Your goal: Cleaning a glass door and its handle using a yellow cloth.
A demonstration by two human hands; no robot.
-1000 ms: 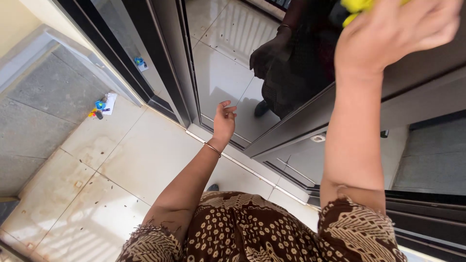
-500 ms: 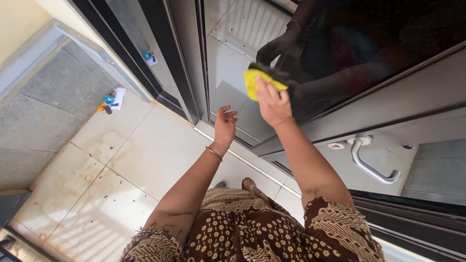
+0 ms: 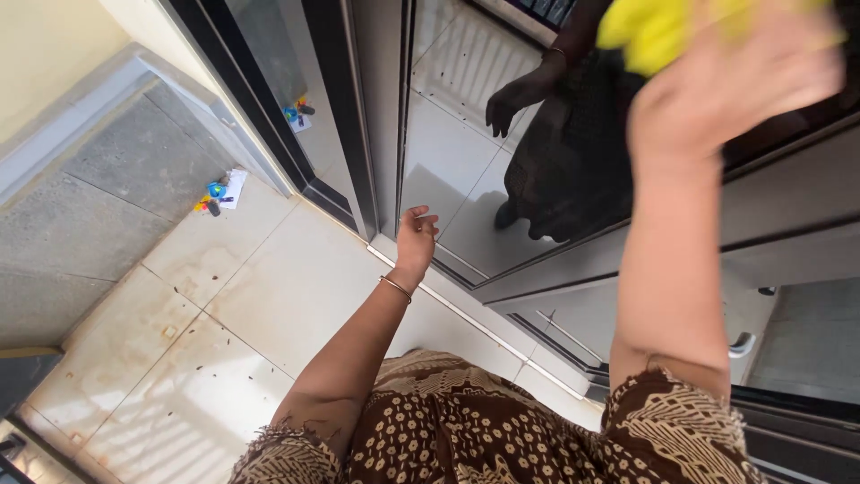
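Note:
My right hand (image 3: 730, 85) is raised close to the camera, blurred, pressing a yellow cloth (image 3: 654, 31) against the dark glass of a door (image 3: 573, 188). The cloth shows above my fingers at the top edge. My left hand (image 3: 415, 240) hangs low by the door's bottom frame, fingers loosely spread, holding nothing; a thin bangle circles its wrist. The glass mirrors my dark figure and arm.
A grey metal door frame (image 3: 376, 116) runs down the middle. Part of a curved metal handle (image 3: 740, 344) shows at right behind my arm. Pale floor tiles (image 3: 224, 305) are speckled with dirt. Small colourful litter and paper (image 3: 219, 193) lie by a grey stone step (image 3: 98, 188).
My right hand swept the yellow cloth from low on the glass up to the top right, near the camera. The left hand stayed put. The view shifted slightly.

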